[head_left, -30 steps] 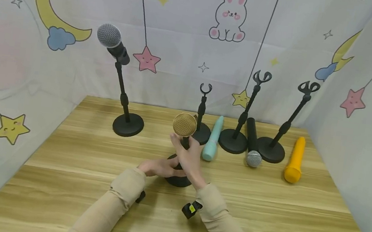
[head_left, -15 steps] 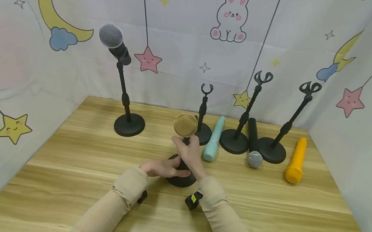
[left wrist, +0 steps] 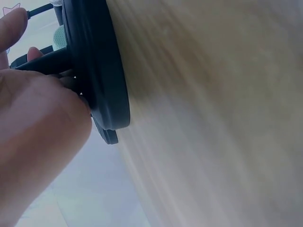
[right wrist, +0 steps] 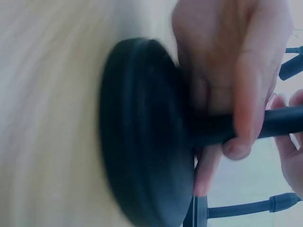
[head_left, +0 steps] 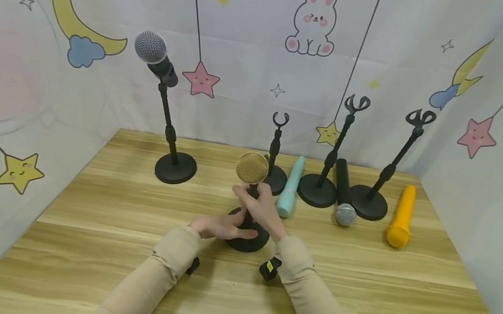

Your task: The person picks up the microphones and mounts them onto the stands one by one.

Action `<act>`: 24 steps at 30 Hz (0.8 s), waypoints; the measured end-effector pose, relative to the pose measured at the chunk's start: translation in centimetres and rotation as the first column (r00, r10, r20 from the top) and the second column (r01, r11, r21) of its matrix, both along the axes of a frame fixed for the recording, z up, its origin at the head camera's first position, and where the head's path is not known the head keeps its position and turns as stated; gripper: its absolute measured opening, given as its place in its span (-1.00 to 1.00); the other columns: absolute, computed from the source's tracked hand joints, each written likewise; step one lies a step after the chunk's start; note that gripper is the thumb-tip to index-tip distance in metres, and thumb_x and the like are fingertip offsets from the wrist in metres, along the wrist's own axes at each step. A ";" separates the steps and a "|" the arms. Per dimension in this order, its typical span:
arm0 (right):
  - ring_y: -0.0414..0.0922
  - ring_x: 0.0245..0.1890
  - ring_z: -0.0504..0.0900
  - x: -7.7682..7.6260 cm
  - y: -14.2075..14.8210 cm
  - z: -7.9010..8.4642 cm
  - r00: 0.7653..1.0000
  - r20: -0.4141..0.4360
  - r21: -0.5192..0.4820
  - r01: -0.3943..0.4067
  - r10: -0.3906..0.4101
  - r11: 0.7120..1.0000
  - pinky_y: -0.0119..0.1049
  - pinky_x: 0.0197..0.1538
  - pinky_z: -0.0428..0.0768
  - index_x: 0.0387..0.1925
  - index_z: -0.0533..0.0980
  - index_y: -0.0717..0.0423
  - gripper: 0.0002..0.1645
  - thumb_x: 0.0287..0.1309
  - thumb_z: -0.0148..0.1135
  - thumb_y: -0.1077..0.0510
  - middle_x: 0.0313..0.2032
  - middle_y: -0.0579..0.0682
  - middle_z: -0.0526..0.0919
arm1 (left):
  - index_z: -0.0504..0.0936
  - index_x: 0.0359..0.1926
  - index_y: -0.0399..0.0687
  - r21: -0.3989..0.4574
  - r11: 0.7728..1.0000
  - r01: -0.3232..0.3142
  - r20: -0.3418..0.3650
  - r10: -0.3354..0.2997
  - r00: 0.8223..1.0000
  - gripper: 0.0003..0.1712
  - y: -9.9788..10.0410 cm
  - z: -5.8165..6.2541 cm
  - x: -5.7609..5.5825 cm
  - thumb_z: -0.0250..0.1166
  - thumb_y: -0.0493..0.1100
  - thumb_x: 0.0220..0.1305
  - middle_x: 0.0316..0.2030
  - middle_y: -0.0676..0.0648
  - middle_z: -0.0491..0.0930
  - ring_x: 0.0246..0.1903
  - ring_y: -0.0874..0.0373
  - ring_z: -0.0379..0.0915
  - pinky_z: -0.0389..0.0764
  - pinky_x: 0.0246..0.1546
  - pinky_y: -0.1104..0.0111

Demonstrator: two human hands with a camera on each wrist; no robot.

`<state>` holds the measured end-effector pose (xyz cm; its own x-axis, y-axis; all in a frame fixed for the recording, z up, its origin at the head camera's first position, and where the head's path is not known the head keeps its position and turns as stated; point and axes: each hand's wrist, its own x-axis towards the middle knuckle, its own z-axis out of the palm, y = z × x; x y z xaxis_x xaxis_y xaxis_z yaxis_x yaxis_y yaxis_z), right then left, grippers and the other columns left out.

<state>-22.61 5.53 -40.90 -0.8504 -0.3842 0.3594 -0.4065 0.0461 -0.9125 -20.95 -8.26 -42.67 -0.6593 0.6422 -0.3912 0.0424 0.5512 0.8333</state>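
A microphone with a gold mesh head (head_left: 252,167) sits atop a black desk stand (head_left: 247,240) near the middle of the table. Low on the pole, just above the round base, my left hand (head_left: 223,226) grips the stand; the right wrist view shows a finger of it curled round the pole (right wrist: 279,122). My right hand (head_left: 266,209) pinches the upper pole just beneath the gold head. Most of the pole is hidden behind both hands in the head view. In the left wrist view the base (left wrist: 97,66) stands close against the wooden tabletop.
At the back left, another stand (head_left: 176,168) carries a silver-headed black microphone (head_left: 151,48). Several bare stands, one being the short stand (head_left: 275,147), line the back. Among them lie a mint microphone (head_left: 290,186), a black microphone (head_left: 344,193) and an orange microphone (head_left: 401,216).
My right wrist has shifted slightly to the right, with the fingers still on the pole. My left hand keeps its hold near the base. The other microphones and stands have stayed put.
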 end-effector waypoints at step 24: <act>-0.21 -0.27 0.59 2.6 1.6 1.4 0.945 -0.301 -0.134 0.088 -0.125 0.987 -0.27 -0.10 0.56 -0.33 0.48 0.41 -0.82 -0.08 0.19 0.50 -0.33 0.30 0.53 | -0.55 0.33 0.22 -0.016 1.000 -0.003 -0.033 0.003 0.999 0.02 0.2 0.0 0.1 0.04 0.21 0.20 0.39 0.00 -0.45 0.38 0.07 -0.42 -0.07 0.33 0.08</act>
<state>-20.01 7.16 -39.45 -0.7252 -0.2366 0.6466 -0.6664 0.0052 -0.7455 -20.80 -8.09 -42.62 -0.6738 0.6340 -0.3795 0.0677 0.5644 0.8227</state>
